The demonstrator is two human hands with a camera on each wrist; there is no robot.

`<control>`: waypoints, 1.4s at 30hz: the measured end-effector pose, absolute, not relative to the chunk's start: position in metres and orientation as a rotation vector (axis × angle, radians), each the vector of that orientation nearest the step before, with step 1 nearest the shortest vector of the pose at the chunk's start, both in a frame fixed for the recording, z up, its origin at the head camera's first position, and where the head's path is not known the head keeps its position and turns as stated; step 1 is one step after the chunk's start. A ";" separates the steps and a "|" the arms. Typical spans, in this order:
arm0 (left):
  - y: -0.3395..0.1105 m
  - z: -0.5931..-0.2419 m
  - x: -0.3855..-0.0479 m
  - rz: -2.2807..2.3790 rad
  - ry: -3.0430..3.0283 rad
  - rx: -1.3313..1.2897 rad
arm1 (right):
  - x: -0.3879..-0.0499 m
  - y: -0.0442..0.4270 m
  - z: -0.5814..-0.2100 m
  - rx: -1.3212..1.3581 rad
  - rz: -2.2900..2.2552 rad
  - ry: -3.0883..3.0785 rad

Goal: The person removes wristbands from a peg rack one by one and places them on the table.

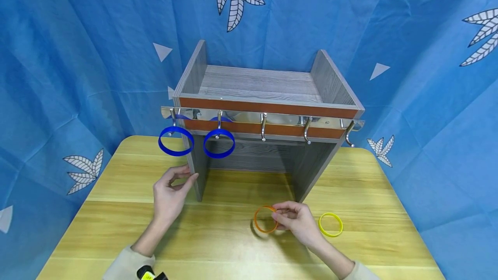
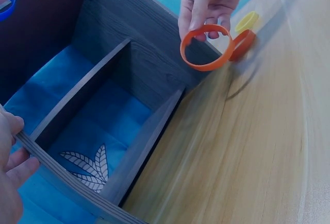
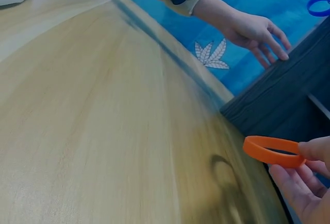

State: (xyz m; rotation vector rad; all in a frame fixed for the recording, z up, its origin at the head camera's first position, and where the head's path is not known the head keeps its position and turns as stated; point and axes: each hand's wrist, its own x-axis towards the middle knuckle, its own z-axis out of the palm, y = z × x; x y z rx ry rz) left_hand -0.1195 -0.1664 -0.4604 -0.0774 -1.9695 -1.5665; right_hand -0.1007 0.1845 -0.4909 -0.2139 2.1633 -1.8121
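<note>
My left hand pinches the front edge of the grey shelf's left side panel. Between thumb and fingers, my right hand holds an orange ring upright above the wooden table, in front of the shelf. The left wrist view shows this ring with a second orange ring behind it; whether that one is held or lying on the table I cannot tell. Two blue rings hang from the two leftmost hooks of the metal rail.
A yellow ring lies on the table to the right of my right hand. Several metal hooks further right on the rail hold no ring. Blue patterned cloth surrounds the table behind and at the sides.
</note>
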 end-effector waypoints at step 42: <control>-0.166 -0.461 -0.120 -1.564 -1.984 -0.060 | -0.109 0.188 -0.508 -0.208 -1.693 2.188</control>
